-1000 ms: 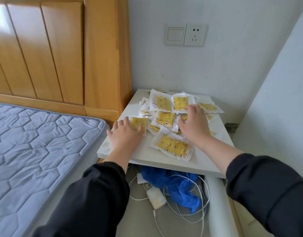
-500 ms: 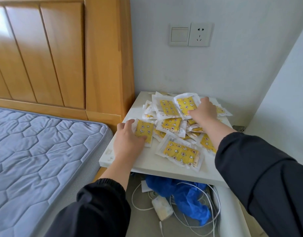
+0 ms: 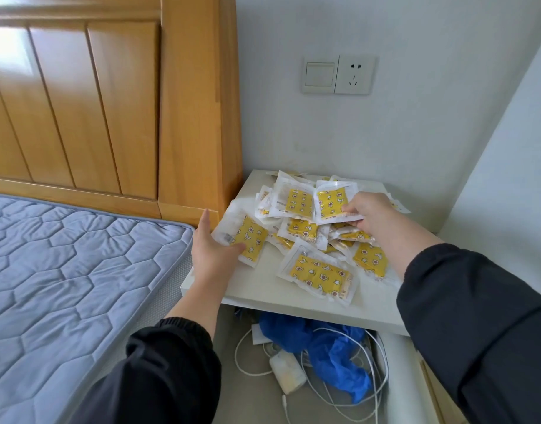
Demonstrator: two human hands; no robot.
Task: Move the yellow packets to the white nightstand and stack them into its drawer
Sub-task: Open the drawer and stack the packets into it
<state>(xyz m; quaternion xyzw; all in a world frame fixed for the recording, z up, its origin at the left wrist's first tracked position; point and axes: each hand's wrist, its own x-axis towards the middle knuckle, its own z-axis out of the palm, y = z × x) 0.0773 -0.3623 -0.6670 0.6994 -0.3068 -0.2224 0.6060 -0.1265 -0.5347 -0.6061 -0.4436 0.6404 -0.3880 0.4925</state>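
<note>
Yellow packets (image 3: 321, 272) heaped on white nightstand top (image 3: 263, 289). Left hand (image 3: 211, 252) grips edge packet (image 3: 248, 237) at heap's 9 o'clock; right hand (image 3: 370, 214) pinches top packet (image 3: 329, 203) at 1 o'clock. Open drawer (image 3: 396, 381) at 6 o'clock, beneath both hands.

1. The person is wearing a black long-sleeved top in a matte fabric.
2. The left sleeve (image 3: 159, 377) is showing at about 7 o'clock in the view, and its gathered, elastic-looking cuff is bunching above the wrist.
3. The right sleeve (image 3: 483, 325) is filling the edge at about 4 o'clock, and its cloth is creasing in soft, broad folds.
4. Beyond the cuffs, the left hand (image 3: 212, 252) and right hand (image 3: 368, 212) are showing bare, as are both forearms.
</note>
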